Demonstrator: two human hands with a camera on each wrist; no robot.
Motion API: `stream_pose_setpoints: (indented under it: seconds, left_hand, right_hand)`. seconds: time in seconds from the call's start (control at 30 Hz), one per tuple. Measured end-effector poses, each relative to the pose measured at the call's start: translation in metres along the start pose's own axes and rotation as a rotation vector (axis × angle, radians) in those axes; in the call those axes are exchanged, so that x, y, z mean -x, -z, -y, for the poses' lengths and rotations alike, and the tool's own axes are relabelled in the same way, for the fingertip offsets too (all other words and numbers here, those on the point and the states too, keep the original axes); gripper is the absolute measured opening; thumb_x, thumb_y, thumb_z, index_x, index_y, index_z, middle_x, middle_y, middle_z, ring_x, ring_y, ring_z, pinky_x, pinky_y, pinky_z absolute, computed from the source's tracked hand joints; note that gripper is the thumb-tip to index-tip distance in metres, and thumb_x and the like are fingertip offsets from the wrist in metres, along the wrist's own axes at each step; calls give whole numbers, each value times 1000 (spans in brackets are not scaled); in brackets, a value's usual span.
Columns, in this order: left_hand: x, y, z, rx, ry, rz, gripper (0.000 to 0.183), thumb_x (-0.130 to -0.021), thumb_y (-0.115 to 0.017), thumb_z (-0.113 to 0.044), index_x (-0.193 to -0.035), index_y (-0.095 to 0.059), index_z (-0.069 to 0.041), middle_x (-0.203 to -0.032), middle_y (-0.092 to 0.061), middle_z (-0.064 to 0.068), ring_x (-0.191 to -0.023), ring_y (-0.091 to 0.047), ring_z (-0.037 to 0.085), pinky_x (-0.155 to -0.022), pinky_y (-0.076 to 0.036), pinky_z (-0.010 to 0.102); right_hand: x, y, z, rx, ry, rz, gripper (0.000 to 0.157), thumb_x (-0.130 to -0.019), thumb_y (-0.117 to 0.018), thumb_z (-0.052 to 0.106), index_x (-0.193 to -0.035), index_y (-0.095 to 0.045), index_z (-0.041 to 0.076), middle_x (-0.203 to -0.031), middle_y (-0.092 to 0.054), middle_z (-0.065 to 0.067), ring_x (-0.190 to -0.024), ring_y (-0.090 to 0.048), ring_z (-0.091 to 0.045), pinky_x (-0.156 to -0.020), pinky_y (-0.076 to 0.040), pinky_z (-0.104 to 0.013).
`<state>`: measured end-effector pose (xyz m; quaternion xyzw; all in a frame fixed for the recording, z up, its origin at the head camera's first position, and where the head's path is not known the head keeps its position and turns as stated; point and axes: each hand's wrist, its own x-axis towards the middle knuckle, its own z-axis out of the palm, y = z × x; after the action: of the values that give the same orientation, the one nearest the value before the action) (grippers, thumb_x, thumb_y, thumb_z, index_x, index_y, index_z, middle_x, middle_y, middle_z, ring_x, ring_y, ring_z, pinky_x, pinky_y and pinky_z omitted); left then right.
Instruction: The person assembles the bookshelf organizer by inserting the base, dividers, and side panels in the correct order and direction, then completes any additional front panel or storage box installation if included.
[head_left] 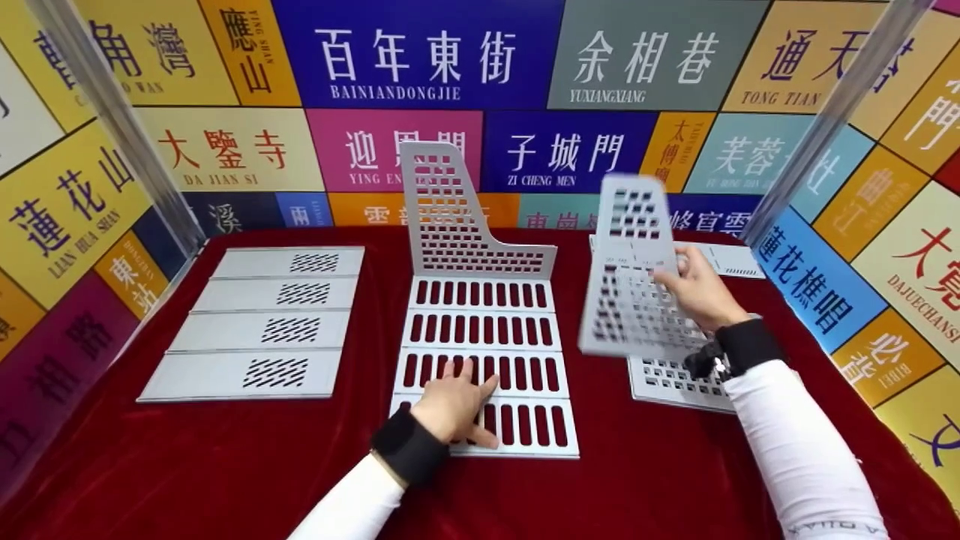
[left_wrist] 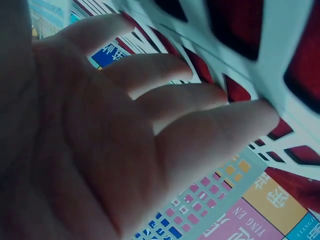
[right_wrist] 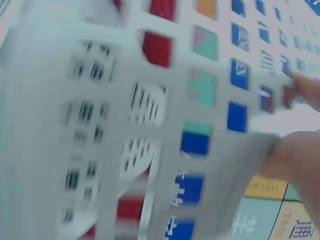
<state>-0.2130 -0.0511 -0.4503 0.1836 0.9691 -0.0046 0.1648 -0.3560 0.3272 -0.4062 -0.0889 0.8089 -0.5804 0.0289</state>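
Note:
My left hand [head_left: 454, 405] rests with spread fingers on the front part of a row of slotted light-grey panels [head_left: 480, 309] in the middle of the table. In the left wrist view, its fingertips [left_wrist: 265, 112] touch the slotted surface. An L-shaped perforated panel [head_left: 495, 244] stands upright at the row's far end. On the right, my right hand [head_left: 701, 289] pinches another perforated panel [head_left: 637, 259] of similar shape by its edge, holding it tilted above the table. The held panel [right_wrist: 170, 125] looks blurred in the right wrist view. Beneath it, more perforated panel [head_left: 637, 382] lies partly hidden.
Several flat grey panels [head_left: 217, 322] with slanted slots lie in a row at the left. A similar panel [head_left: 720, 255] lies at the back right. Red cloth [head_left: 300, 465] covers the table. Lettered walls [head_left: 420, 52] and metal posts [head_left: 120, 112] enclose it.

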Motion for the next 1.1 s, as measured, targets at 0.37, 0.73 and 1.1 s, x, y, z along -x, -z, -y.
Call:
stream_pose_setpoints:
  seconds: [0.37,0.73,1.1]
  left_hand:
    - [1,0,0,-63,5,40,118,-62,-75,-74,-160,-22,-34,-167,-18,18,-151,-27,43,-110,-46,53]
    - [0,0,-1,-61,8,46,118,-63,-75,-74,-160,-22,-33,-167,-17,18,-151,-25,43,-111,-44,54]
    - [0,-1,-1,-100,14,29,116,-63,-75,-75,-160,-23,-35,-166,-21,16,-150,-29,41,-108,-48,54]
  right_hand:
    - [-27,-46,3,-58,343,-147,21,-100,-43,-8,-118,-36,1,-104,-60,-11,-93,-63,-11,-83,-53,-22]
    - [-31,-54,8,-4,368,-109,25,-98,-47,-11,-119,-34,-16,-100,-61,-1,-89,-62,0,-80,-51,-13]
    - [-30,-58,13,97,314,-66,25,-102,-43,-3,-122,-36,-17,-102,-54,-7,-87,-57,-1,-78,-50,-17]
